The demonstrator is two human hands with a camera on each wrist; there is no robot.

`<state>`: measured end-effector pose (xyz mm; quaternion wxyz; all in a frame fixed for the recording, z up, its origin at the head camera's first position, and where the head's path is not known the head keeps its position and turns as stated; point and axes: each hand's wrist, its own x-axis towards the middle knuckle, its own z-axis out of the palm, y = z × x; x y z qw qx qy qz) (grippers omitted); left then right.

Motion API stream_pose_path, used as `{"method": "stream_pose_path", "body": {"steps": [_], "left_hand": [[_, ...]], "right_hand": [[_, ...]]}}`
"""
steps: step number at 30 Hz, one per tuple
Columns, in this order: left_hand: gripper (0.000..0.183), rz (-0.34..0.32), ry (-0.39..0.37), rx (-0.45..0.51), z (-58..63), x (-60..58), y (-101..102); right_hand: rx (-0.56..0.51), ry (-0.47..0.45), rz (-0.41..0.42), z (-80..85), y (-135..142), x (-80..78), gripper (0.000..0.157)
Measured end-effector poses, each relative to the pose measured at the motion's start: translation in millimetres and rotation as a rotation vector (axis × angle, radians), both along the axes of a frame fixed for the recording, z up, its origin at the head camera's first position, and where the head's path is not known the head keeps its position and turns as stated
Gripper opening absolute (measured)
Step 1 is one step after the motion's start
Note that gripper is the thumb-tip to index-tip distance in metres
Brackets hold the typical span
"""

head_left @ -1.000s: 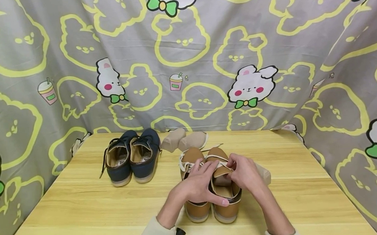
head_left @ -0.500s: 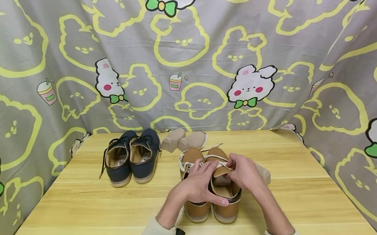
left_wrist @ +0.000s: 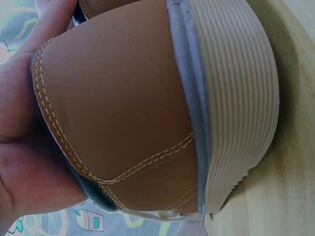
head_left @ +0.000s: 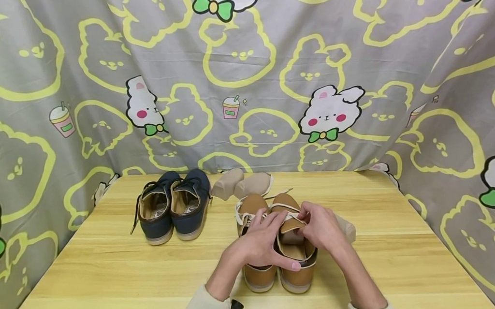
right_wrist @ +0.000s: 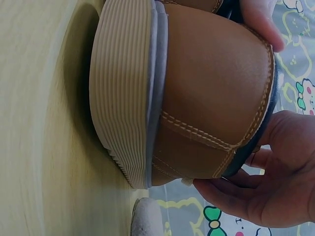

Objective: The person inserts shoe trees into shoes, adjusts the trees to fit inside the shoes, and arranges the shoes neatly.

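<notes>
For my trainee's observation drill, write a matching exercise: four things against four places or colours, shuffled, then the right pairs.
1. left hand
2. right hand
3. navy shoes
4. curtain

A. at the right side of the brown shoes
B. grey with yellow outlines
C. stretched over both brown shoes
D. on the table, left of both hands

Pairs: 1-C; 2-A; 3-D; 4-B

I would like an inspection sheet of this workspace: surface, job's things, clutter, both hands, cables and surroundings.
Surface: pale yellow wood-grain table.
Job's things: two tan leather-look shoes with cream laces, upright, side by side.
Clutter: two navy lace-up shoes; two rounded beige pieces; one more beige piece, partly hidden.
Left hand: lies over the tan shoes.
Right hand: grips the right tan shoe beside its opening.
Cables: nothing seen.
Surroundings: grey curtain with yellow outlines and white rabbits.
</notes>
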<state>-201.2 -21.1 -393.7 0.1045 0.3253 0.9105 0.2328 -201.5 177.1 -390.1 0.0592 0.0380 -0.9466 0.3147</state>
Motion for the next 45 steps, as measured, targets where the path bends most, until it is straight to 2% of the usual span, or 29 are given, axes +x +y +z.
{"method": "stream_pose_path", "body": {"steps": [45], "left_hand": [[0.113, -0.010, 0.019, 0.002, 0.5, 0.4, 0.3]], "right_hand": [[0.042, 0.044, -0.047, -3.8, -2.3, -2.4, 0.027]]}}
